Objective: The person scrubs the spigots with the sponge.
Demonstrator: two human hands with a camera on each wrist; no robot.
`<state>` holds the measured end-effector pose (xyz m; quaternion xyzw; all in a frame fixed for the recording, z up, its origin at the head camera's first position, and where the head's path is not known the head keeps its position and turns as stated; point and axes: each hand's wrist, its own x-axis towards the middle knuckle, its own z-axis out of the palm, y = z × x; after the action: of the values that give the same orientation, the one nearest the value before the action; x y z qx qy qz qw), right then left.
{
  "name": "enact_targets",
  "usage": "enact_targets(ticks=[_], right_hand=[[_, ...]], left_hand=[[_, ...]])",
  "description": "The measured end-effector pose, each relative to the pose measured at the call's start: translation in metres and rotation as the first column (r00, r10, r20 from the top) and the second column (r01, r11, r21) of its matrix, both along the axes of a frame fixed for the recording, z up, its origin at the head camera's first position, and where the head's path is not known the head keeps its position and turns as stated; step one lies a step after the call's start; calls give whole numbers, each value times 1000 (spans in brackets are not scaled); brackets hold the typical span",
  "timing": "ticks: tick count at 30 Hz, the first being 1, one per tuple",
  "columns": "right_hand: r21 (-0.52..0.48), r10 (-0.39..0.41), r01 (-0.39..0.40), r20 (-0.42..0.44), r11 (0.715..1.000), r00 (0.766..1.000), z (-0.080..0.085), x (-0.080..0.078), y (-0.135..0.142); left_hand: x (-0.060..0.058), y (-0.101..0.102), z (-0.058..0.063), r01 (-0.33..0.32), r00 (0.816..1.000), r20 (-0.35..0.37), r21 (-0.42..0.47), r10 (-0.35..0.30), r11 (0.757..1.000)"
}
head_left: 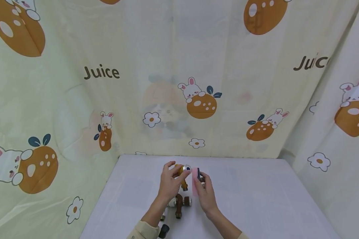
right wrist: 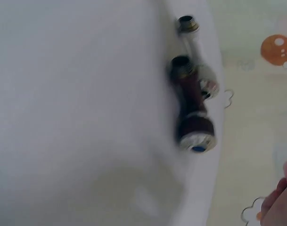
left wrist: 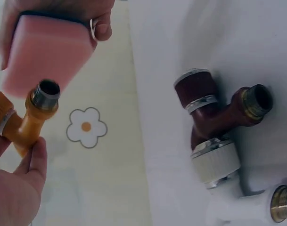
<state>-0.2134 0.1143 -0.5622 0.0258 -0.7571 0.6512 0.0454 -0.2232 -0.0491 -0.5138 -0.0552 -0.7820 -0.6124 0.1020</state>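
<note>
My left hand pinches an orange angle valve with a threaded metal outlet and a ribbed knob, held up over the white table. In the head view the knob's silver cap faces right. My right hand grips a pink sponge with a dark backing, upright just right of the valve. The left wrist view has the sponge overlapping the outlet's end. At the right wrist view's lower right corner, only part of the right hand and a sliver of sponge show.
Below the hands, a brown angle valve lies on the table beside a white angle valve. A black object sits nearer the front, partly cut off. Printed curtains stand behind and at both sides.
</note>
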Motion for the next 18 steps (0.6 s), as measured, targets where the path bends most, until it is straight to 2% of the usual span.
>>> enact_targets(ticks=[2, 6, 11, 14, 18], right_hand=[[62, -68, 67, 12, 996, 998, -7, -5, 8], [157, -196, 188, 42, 970, 980, -22, -16, 24], [171, -303, 294, 31, 940, 952, -29, -28, 40], [169, -350, 344, 3, 924, 937, -30, -34, 47], [164, -362, 357, 2, 919, 932, -32, -37, 52]], left_hand=[[-1, 0, -7, 26, 999, 27, -31, -25, 999], [-3, 5, -19, 72, 996, 64, -145, -63, 987], [-3, 16, -33, 105, 993, 70, -261, -90, 960], [-3, 23, -42, 125, 992, 52, -374, -114, 919], [-3, 33, -53, 142, 988, 27, -518, -149, 844]])
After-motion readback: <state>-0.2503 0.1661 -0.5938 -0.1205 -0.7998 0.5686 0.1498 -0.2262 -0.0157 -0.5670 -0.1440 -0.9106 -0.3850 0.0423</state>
